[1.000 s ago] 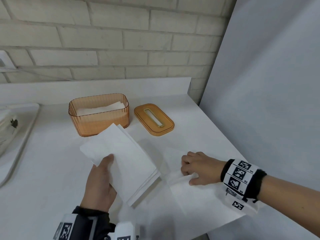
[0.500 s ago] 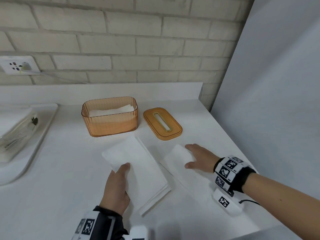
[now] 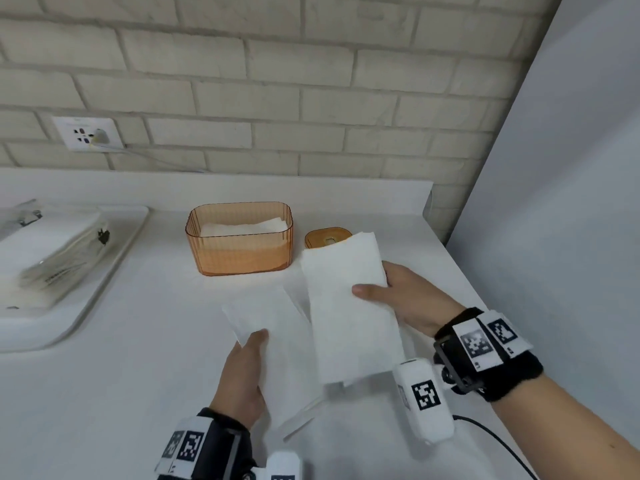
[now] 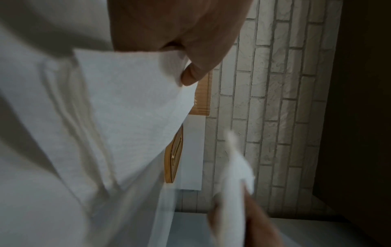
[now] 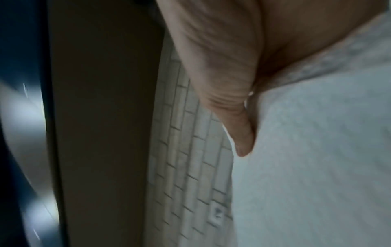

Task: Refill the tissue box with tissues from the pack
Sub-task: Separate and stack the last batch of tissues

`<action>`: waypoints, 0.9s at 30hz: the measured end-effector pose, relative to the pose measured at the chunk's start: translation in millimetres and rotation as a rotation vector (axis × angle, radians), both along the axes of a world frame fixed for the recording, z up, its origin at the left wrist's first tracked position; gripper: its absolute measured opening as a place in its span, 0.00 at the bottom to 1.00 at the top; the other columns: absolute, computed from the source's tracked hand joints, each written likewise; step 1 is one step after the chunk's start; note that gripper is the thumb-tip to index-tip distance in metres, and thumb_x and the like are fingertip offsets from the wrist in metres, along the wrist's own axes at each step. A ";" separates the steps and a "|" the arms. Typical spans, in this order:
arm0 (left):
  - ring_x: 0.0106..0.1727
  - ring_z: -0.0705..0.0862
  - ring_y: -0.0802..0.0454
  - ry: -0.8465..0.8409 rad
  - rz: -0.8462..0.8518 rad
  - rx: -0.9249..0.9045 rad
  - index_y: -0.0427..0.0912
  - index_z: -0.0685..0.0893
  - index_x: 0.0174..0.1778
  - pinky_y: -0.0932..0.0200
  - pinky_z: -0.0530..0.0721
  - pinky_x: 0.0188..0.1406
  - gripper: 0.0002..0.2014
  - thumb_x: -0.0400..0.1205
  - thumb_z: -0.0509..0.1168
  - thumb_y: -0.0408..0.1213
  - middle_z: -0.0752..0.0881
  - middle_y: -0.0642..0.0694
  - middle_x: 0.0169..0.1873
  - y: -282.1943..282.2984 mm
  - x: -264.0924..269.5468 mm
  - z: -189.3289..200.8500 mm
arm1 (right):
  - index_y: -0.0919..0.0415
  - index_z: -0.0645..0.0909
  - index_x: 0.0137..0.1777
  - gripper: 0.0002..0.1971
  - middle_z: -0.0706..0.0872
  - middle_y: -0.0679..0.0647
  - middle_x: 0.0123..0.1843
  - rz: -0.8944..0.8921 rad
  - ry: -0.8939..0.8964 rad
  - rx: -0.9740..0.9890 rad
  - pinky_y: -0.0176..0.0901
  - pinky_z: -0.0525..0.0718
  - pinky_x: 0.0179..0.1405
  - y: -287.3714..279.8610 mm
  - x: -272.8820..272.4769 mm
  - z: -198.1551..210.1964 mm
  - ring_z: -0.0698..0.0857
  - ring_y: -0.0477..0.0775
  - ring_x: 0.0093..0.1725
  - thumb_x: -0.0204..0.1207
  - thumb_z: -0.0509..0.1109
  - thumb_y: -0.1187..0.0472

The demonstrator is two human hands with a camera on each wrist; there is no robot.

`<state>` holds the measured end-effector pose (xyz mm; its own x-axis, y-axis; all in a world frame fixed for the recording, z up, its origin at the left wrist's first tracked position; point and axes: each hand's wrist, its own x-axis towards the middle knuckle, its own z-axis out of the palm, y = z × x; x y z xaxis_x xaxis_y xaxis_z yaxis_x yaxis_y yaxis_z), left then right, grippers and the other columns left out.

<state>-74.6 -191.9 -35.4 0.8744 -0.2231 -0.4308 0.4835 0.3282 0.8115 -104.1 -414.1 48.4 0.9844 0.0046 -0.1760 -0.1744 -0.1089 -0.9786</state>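
An orange see-through tissue box (image 3: 239, 251) stands open at the back of the counter with some white tissues inside. Its orange lid (image 3: 323, 234) lies to the right, half hidden behind a folded white tissue (image 3: 346, 317). My right hand (image 3: 377, 282) pinches that tissue by its right edge, thumb on top, and holds it above the counter. My left hand (image 3: 254, 341) grips the near left corner of a tissue stack (image 3: 273, 323) on the counter, thumb on top (image 4: 190, 75); its fingers are hidden. The right wrist view shows the tissue (image 5: 317, 167) against my palm.
A white tray (image 3: 114, 258) at the left carries the clear tissue pack (image 3: 52, 251). A brick wall with a socket (image 3: 88, 133) runs behind the counter. A grey panel (image 3: 554, 237) closes off the right side, near the counter's right edge.
My right hand, which lay flat on a tissue on the counter, has picked it up and brought it up and left beside the stack. The left hand stays on the stack.
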 end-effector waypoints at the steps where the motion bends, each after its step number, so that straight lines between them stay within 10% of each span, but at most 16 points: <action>1: 0.56 0.86 0.42 -0.002 -0.015 -0.031 0.41 0.79 0.69 0.46 0.83 0.55 0.18 0.86 0.57 0.45 0.89 0.41 0.55 -3.7 -1.5 3.5 | 0.56 0.77 0.67 0.19 0.87 0.52 0.63 0.016 -0.041 0.097 0.46 0.83 0.62 8.4 3.0 4.4 0.86 0.52 0.61 0.77 0.70 0.63; 5: 0.57 0.88 0.42 0.006 -0.102 -0.245 0.46 0.83 0.64 0.46 0.86 0.53 0.32 0.82 0.46 0.65 0.89 0.39 0.58 -14.4 -11.5 27.9 | 0.59 0.76 0.67 0.17 0.85 0.50 0.62 0.018 -0.021 -0.042 0.47 0.81 0.63 47.3 17.6 -10.2 0.85 0.50 0.61 0.79 0.67 0.58; 8: 0.54 0.90 0.43 -0.053 -0.146 -0.277 0.44 0.85 0.62 0.52 0.90 0.44 0.34 0.80 0.47 0.66 0.89 0.37 0.56 -13.3 -12.6 36.4 | 0.65 0.72 0.63 0.20 0.73 0.49 0.58 0.035 -0.002 -0.554 0.43 0.73 0.58 65.5 26.7 -25.0 0.74 0.49 0.58 0.80 0.64 0.49; 10: 0.56 0.89 0.42 -0.086 -0.188 -0.232 0.43 0.85 0.62 0.48 0.86 0.56 0.30 0.81 0.52 0.62 0.89 0.37 0.56 -9.2 -9.5 37.0 | 0.60 0.68 0.68 0.22 0.67 0.51 0.65 -0.009 -0.021 -0.674 0.42 0.69 0.65 67.4 29.6 -24.0 0.68 0.50 0.66 0.80 0.63 0.48; 13: 0.60 0.87 0.42 -0.101 -0.198 -0.186 0.41 0.84 0.64 0.44 0.78 0.67 0.22 0.83 0.57 0.52 0.89 0.38 0.57 -2.1 -3.7 35.6 | 0.56 0.57 0.79 0.30 0.65 0.49 0.75 0.009 0.119 -0.482 0.39 0.69 0.66 64.5 29.3 -18.0 0.69 0.49 0.73 0.81 0.61 0.46; 18: 0.59 0.88 0.42 -0.174 -0.206 -0.079 0.41 0.81 0.67 0.42 0.81 0.64 0.17 0.83 0.62 0.41 0.89 0.40 0.57 -1.6 6.0 32.8 | 0.52 0.63 0.76 0.23 0.80 0.47 0.67 0.133 0.132 -0.279 0.43 0.79 0.63 87.2 24.9 -17.2 0.81 0.47 0.62 0.82 0.59 0.51; 23: 0.59 0.87 0.38 -0.173 -0.012 -0.167 0.38 0.78 0.68 0.41 0.84 0.58 0.19 0.82 0.64 0.38 0.88 0.38 0.58 21.0 26.8 31.6 | 0.50 0.54 0.81 0.39 0.77 0.43 0.65 -0.041 0.130 -0.188 0.42 0.78 0.60 72.7 29.6 -17.6 0.80 0.45 0.60 0.74 0.70 0.47; 27: 0.63 0.85 0.43 -0.178 0.113 -0.324 0.41 0.77 0.71 0.42 0.81 0.63 0.20 0.83 0.63 0.43 0.86 0.40 0.63 27.2 33.6 35.5 | 0.59 0.78 0.64 0.29 0.88 0.57 0.52 0.022 0.360 0.314 0.55 0.81 0.56 74.1 19.9 -42.8 0.86 0.57 0.52 0.64 0.78 0.50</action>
<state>-41.0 -164.6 0.0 0.9560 -0.2205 -0.1935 0.2908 0.6243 0.7250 -84.3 -340.0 5.6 0.8600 0.1319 -0.4930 -0.5097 0.1748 -0.8424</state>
